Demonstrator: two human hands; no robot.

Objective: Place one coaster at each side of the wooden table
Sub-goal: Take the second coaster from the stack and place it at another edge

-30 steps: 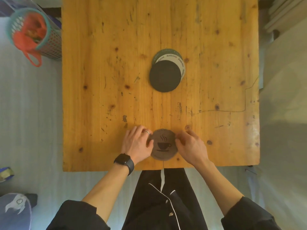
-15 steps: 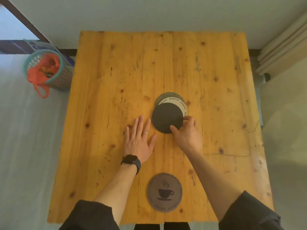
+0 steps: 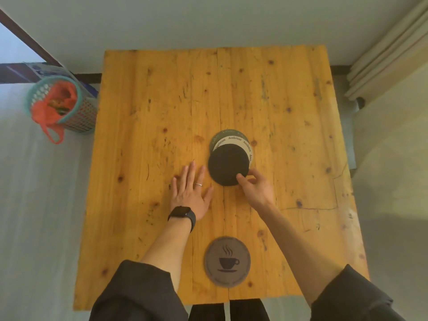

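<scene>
A brown coaster with a coffee-cup print (image 3: 227, 261) lies flat by the near edge of the wooden table (image 3: 148, 117). At the middle of the table sits a small fanned stack: a plain black coaster (image 3: 225, 165) on top, a white lettered coaster (image 3: 240, 142) under it, and a grey-green coaster (image 3: 225, 132) at the bottom. My right hand (image 3: 254, 187) pinches the near right rim of the black coaster, thumb on top. My left hand (image 3: 191, 193) rests flat on the wood just left of the stack, fingers spread, holding nothing.
A teal mesh basket with an orange bag (image 3: 62, 104) stands on the floor off the table's far left corner. Pale curtain folds (image 3: 384, 56) hang at the far right. A wall runs behind the table's far edge.
Both hands left the brown cup coaster at the near edge and moved to the middle stack. My right hand now pinches the black coaster; my left hand lies flat beside it.
</scene>
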